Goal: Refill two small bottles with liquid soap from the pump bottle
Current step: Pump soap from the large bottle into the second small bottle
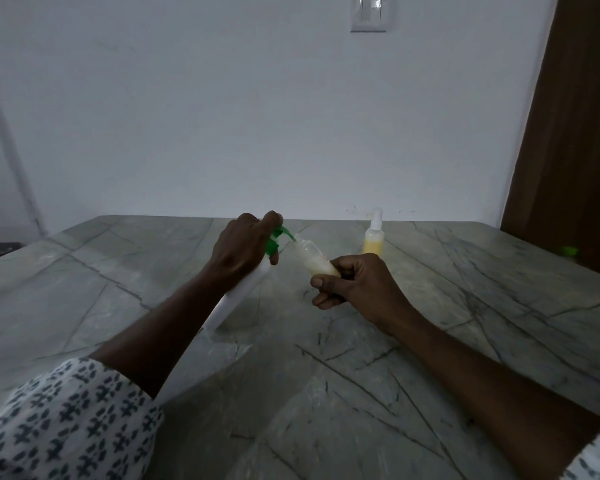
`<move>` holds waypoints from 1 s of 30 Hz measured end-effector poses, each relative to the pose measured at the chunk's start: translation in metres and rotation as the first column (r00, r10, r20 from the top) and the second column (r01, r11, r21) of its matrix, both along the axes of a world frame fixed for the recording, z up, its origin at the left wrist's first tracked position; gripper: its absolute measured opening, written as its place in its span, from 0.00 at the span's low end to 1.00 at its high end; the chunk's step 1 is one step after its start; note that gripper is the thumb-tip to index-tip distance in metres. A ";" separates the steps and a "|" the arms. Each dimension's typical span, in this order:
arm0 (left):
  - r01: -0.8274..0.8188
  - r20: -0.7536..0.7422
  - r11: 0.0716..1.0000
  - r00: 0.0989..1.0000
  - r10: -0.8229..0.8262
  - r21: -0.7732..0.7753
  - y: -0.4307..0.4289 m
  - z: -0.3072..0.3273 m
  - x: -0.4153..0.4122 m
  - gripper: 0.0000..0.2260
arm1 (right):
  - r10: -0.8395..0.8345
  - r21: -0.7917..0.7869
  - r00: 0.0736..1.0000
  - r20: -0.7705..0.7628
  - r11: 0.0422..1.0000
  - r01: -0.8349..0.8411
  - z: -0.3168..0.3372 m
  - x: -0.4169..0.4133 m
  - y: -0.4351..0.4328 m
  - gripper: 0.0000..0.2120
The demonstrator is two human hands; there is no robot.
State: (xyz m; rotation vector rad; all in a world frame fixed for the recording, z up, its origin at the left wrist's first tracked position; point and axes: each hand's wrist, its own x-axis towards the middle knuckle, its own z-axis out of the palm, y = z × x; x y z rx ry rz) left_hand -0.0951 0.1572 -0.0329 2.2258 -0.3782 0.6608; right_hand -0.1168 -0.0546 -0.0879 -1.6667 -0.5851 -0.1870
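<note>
One small bottle (314, 259) at pump bottle (246, 289) nozzle

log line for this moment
left hand grips green pump head of white bottle; right hand holds clear small bottle at spout; yellow-filled spray bottle upright

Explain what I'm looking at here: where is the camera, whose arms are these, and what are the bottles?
There is no machine: one camera, worn on a person's head, looks down at their own two bare hands. The left hand grips the green pump top of a tilted white pump bottle. The right hand holds a small clear bottle, partly filled with pale liquid, its mouth at the pump's spout. A second small bottle, capped and holding yellow liquid, stands farther back on the stone table.
</note>
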 end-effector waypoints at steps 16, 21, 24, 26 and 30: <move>-0.051 -0.036 0.998 0.998 0.052 0.039 -0.004 0.000 0.000 0.33 | -0.012 0.013 1.000 -0.018 1.000 0.012 -0.001 0.002 -0.002 0.12; -0.081 0.029 0.995 0.996 0.079 0.051 -0.003 -0.001 0.001 0.25 | -0.003 -0.016 1.000 -0.004 1.000 0.003 -0.001 -0.001 0.001 0.11; -0.091 0.024 0.994 0.996 0.090 0.063 -0.003 -0.001 0.001 0.25 | -0.007 -0.023 1.000 0.002 1.000 0.007 -0.001 -0.001 0.002 0.12; -0.075 0.026 0.993 0.997 0.073 0.089 -0.002 -0.003 0.002 0.29 | -0.013 -0.020 1.000 0.000 1.000 0.013 -0.001 -0.001 0.001 0.12; -0.113 0.001 0.993 0.994 0.113 0.046 -0.006 -0.001 0.000 0.40 | -0.022 0.008 1.000 -0.014 1.000 0.022 0.000 0.000 -0.001 0.12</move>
